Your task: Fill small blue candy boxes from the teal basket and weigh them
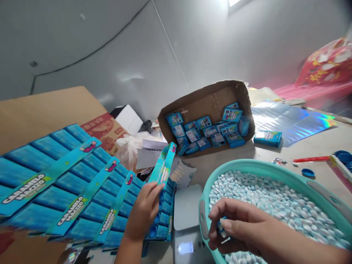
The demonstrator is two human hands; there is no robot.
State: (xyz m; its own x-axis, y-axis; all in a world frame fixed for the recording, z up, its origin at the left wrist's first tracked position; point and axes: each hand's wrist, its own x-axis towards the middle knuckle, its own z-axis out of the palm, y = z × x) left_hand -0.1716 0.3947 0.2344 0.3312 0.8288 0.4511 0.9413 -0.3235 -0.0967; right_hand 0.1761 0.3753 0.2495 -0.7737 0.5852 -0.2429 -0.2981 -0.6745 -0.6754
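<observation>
My left hand [145, 208] is closed on the lower part of the raised turquoise flap [162, 167] of a small display box [161, 223], which has round blue openings inside. My right hand [236, 223] is over the left rim of a turquoise tub [244, 164], its fingers curled around a small blue and shiny thing [222, 227], mostly hidden by them. Many white and pale blue candies [264, 194] fill the tub. Between my hands is a digital scale [188, 209] with a lit display and a bare plate.
Stacked blue display boxes [79, 183] stand at the left before a large carton [49, 106]. Behind, a tilted cardboard box [205, 106] holds several small blue packs. Another blue pack [267, 137] lies beside holographic film [294, 121]. A blue cap [308, 172] lies right.
</observation>
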